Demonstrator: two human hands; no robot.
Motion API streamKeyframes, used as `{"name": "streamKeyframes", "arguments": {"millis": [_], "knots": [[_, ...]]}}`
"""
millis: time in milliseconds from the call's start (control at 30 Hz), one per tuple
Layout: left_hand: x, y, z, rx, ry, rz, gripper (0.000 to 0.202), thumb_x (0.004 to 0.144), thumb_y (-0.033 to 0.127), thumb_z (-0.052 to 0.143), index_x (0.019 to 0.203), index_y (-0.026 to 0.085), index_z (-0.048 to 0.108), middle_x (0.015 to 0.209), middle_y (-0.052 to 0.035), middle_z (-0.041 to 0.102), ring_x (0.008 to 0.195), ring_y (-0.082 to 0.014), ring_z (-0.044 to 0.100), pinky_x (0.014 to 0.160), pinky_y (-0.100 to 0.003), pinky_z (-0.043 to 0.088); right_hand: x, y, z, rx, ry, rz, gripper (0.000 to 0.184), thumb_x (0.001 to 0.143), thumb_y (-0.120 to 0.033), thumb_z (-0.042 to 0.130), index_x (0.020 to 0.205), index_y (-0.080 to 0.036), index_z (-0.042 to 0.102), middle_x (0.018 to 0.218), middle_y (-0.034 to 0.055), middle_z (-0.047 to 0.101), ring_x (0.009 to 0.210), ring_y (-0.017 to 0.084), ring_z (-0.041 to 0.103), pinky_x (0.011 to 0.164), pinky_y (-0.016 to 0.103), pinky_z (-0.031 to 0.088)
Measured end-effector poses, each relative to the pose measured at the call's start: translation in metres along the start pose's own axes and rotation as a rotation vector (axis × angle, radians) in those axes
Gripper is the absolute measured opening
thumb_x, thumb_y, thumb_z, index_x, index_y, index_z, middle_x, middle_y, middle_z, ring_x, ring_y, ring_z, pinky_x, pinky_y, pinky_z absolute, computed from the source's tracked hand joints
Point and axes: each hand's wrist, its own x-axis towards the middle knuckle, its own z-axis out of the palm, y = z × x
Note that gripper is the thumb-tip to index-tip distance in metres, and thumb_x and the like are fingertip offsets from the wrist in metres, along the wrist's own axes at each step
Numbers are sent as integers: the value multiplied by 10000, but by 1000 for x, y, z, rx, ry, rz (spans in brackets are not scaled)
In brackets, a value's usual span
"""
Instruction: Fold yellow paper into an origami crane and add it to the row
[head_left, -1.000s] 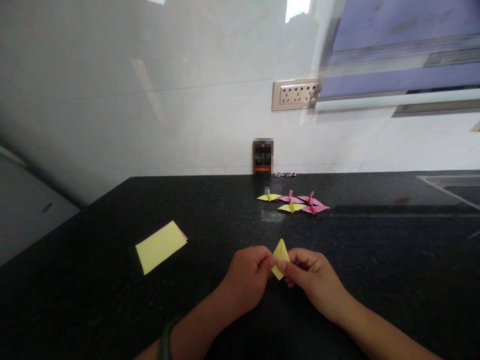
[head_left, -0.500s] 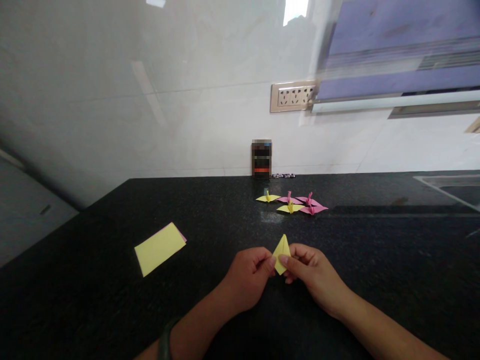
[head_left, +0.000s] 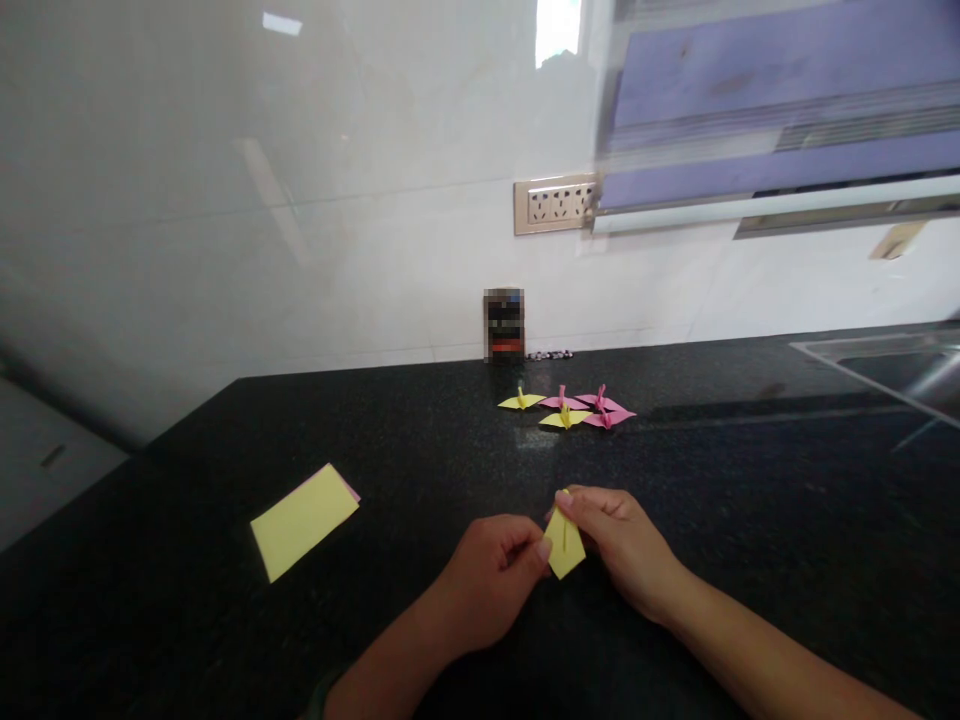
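Observation:
A small yellow folded paper (head_left: 567, 550), diamond-shaped with a slit down its middle, is held between both hands above the dark counter. My left hand (head_left: 499, 570) is closed on its left edge, thumb on the face toward me. My right hand (head_left: 619, 530) pinches the top tip, its thumb across the point; the fingers behind the paper are partly hidden. Beyond the hands stand folded paper cranes: a yellow crane (head_left: 522, 400) at the left, another yellow crane (head_left: 565, 418) in front, and pink cranes (head_left: 609, 416) beside them.
A stack of yellow and pink paper (head_left: 304, 522) lies at the left on the black counter (head_left: 187, 480). Against the wall stands a small blurred-out box (head_left: 505, 326) with a beaded string (head_left: 550, 355) next to it. A socket panel (head_left: 555, 204) is on the wall. A framed recess (head_left: 885, 350) lies at right.
My right hand has moved from the paper's middle up to its top tip, now pinching there. My left hand keeps its hold on the left edge. The whole view has shifted slightly.

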Motion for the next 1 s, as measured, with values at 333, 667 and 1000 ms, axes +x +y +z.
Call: {"name": "streamKeyframes", "arguments": {"millis": [333, 667, 1000], "knots": [[1, -4, 10, -445, -29, -125, 269, 739, 346, 487, 690, 116, 619, 609, -7, 556, 573, -103, 473, 557, -215, 354, -7, -7, 3, -159, -44, -80, 286, 747, -383, 514, 653, -135, 622, 548, -25, 480, 469, 72, 414, 438, 194, 324], [2, 3, 0, -548, 178, -187, 289, 713, 375, 526, 679, 105, 624, 566, -9, 553, 536, -93, 468, 534, -211, 363, -7, -3, 7, -220, -10, -126, 227, 734, -373, 523, 663, -158, 516, 546, -33, 478, 465, 76, 412, 448, 195, 346], [2, -1, -2, -610, 153, -234, 179, 641, 273, 614, 699, 108, 575, 547, 15, 539, 446, -67, 467, 459, -197, 370, -9, -6, 2, -437, -49, -193, 168, 746, -291, 519, 641, -160, 517, 559, -32, 465, 511, 89, 421, 474, 201, 340]]}}
